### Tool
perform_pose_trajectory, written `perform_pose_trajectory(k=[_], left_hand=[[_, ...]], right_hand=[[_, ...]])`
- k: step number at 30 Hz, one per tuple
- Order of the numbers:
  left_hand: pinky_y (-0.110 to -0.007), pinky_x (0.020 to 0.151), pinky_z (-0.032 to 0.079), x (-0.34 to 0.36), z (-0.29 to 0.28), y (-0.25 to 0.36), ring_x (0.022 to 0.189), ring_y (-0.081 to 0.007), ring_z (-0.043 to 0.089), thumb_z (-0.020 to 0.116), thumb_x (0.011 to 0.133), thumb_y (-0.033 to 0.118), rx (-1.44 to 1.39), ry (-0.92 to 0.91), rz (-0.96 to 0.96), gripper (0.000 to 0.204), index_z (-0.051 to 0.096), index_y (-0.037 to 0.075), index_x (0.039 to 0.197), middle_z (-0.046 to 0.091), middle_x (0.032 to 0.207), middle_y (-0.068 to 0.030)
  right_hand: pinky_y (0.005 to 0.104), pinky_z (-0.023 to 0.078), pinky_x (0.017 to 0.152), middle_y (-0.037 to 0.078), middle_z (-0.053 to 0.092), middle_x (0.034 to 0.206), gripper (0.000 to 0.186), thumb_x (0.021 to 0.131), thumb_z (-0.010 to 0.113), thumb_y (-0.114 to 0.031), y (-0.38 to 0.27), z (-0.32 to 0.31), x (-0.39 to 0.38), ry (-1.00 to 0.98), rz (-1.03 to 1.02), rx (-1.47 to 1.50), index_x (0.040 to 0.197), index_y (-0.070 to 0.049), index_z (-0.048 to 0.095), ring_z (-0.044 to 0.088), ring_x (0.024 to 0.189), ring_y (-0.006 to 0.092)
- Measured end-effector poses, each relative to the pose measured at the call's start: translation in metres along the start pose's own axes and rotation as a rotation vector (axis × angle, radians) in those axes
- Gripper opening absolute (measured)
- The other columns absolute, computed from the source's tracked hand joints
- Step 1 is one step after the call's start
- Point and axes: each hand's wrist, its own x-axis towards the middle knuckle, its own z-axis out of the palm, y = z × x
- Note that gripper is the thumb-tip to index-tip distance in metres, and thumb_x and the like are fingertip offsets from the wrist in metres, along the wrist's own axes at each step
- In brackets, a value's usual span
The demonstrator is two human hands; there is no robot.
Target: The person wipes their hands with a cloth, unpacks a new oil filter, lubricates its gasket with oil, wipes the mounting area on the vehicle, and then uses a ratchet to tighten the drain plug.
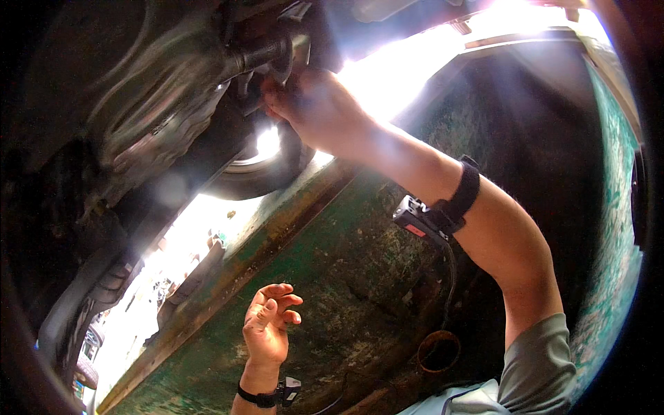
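Observation:
Raised high under a vehicle, my right hand (315, 107) has its fingers curled together against a metal part beside a drive shaft joint (280, 59). Glare and shadow hide what its fingertips grip, if anything. A dark boot-like piece (252, 59) sits just left of that joint. Lower down, my left hand (268, 325) is held up in the air, empty, with its fingers loosely bent and apart. A wheel with a dark tyre (256, 176) shows beyond my right hand.
The grimy vehicle underside (131, 90) fills the upper left. A rusty ledge (228, 280) runs diagonally along the stained green pit wall (387, 297). A round rusty opening (438, 351) sits low in it. My right forearm carries a strapped small device (422, 220) with a hanging cable.

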Motion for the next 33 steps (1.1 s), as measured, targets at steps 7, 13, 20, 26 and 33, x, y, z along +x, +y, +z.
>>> perform_pose_trajectory(k=[7,13,20,26,33], left_hand=[[-0.035,0.065,0.054,0.0,-0.011,-0.009,0.097,-0.0245,0.067,0.068,0.091,0.034,-0.007,0.027,-0.036,0.043,0.057,0.001,0.117,0.065,0.113,-0.0116],[-0.034,0.067,0.054,0.012,0.006,-0.003,0.099,-0.024,0.066,0.068,0.091,0.034,0.026,-0.067,-0.01,0.044,0.055,0.001,0.118,0.064,0.114,-0.0122],[-0.033,0.068,0.054,0.013,0.029,0.003,0.102,-0.0235,0.065,0.071,0.089,0.038,0.103,-0.147,0.027,0.052,0.054,0.0,0.12,0.06,0.118,-0.0117],[-0.032,0.073,0.052,0.036,0.044,0.009,0.108,-0.0197,0.062,0.072,0.089,0.036,0.275,-0.213,0.11,0.053,0.051,0.003,0.126,0.06,0.118,-0.0099],[-0.037,0.093,0.047,0.137,0.108,0.015,0.109,-0.0259,0.055,0.078,0.086,0.027,1.06,0.02,0.836,0.066,0.038,-0.003,0.129,0.049,0.121,-0.0171]], right_hand=[[0.0323,0.048,0.062,0.01,0.062,0.069,0.03,0.099,0.058,-0.03,-0.063,-0.051,-0.033,-0.258,0.022,-0.519,0.092,-0.003,0.068,0.061,0.066,0.015],[0.0355,0.051,0.068,0.014,0.069,0.077,0.031,0.096,0.061,-0.032,-0.037,-0.029,-0.01,-0.251,0.129,-0.276,0.09,-0.002,0.069,0.067,0.073,0.0226],[0.0464,0.053,0.068,0.021,0.067,0.074,0.03,0.095,0.059,-0.031,-0.043,-0.03,-0.019,-0.126,0.021,-0.337,0.087,-0.003,0.069,0.068,0.077,0.0375],[0.0466,0.052,0.067,0.02,0.065,0.072,0.03,0.094,0.062,-0.031,-0.023,-0.016,-0.006,-0.118,0.037,-0.179,0.089,-0.003,0.069,0.067,0.072,0.038],[0.0444,0.051,0.066,0.017,0.066,0.07,0.033,0.094,0.063,-0.035,0.004,-0.002,-0.002,-0.045,0.006,-0.022,0.091,-0.003,0.069,0.067,0.069,0.033]])
